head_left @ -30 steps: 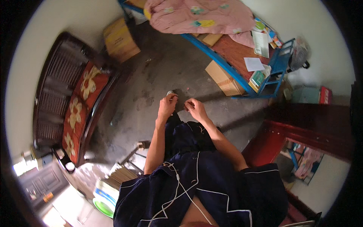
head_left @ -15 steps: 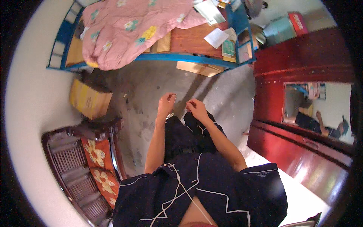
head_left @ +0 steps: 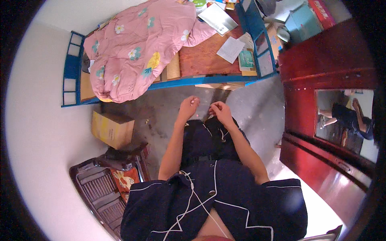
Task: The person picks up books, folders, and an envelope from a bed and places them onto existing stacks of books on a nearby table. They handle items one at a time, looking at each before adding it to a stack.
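My left hand [head_left: 189,107] is held in front of my body above my dark trousers [head_left: 209,140], its fingers curled inward. Close beside it, a small gap apart, my right hand [head_left: 221,112] has bent fingers drawn toward the thumb. Any item inside either hand is too small or hidden to make out. Both hands hang in the air and touch no furniture. Beyond them stands a blue metal-framed bed [head_left: 173,83], bearing a crumpled pink floral quilt [head_left: 132,44] on its left and middle.
Papers [head_left: 230,50] and a green-covered booklet [head_left: 246,60] lie on the bed's right end. A cardboard box [head_left: 111,129] and a dark wooden bench [head_left: 94,180] with an orange floral cushion [head_left: 125,180] are at left. A red cabinet [head_left: 299,104] with a mirror [head_left: 341,116] stands right.
The bed, box and bench have shifted down and rightward in view, and the bed looks nearer. My hands stay curled in front of me, slightly right of before. The mirror's reflection has changed.
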`<state>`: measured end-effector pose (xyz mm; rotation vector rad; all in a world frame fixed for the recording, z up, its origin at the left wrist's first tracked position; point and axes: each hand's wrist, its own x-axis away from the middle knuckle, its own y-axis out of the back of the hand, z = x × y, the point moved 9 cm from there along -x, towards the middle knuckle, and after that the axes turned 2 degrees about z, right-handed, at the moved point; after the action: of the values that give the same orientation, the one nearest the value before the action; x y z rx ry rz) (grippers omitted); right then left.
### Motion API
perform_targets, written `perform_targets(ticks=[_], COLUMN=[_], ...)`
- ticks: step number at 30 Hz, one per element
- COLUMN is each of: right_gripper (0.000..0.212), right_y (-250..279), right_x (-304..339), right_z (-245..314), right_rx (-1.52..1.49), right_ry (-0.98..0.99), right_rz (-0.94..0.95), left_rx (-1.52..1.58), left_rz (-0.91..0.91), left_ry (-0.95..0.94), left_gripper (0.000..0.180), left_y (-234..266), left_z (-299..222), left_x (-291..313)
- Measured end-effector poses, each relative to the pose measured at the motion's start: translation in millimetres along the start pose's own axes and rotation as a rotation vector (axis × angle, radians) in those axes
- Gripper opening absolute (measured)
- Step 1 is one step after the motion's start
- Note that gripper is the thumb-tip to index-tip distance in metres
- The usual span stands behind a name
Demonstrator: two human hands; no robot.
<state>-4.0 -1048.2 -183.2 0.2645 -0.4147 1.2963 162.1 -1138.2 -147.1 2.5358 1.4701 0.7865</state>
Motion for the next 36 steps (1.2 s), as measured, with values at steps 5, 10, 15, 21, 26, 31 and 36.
perform_targets(ticks=[5,10,15,21,26,31,36], right_gripper=[0.019,0.018,0.018,0.018,0.018,0.016,0.015], right_y=[2.7,-17.2,-71.6,-155.1,-192.4,-180.1,-139.5], right_x=[-50.6,-91.5,-124.0,-147.1,-157.3,-148.9,-161.6], right_z=[40.1,40.7,62.2,71.8,66.5,69.3,67.1], right_rx=[0.027,0.064,0.174,0.171,0.207,0.043,0.123], right_ry=[-0.008,-0.057,-0.045,-0.050,-0.004,-0.089,-0.109], right_rz=[0.056,0.143,0.211,0.236,0.171,0.051,-0.086], left_rx=[0.128,0.210,0.127,0.002,0.134,0.256,0.121], left_rz=[-0.117,-0.158,-0.207,-0.230,-0.227,-0.059,0.098], left_ry=[-0.020,0.017,-0.045,0.040,0.082,0.088,0.076], left_gripper=[0.026,0.027,0.024,0.028,0.027,0.027,0.028], left_y=[16.9,35.6,80.4,171.2,210.3,187.2,164.1], left_z=[-4.8,4.3,27.0,31.8,36.9,48.3,16.7], left_x=[-45.0,-69.2,-94.3,-105.2,-120.4,-146.9,-175.5])
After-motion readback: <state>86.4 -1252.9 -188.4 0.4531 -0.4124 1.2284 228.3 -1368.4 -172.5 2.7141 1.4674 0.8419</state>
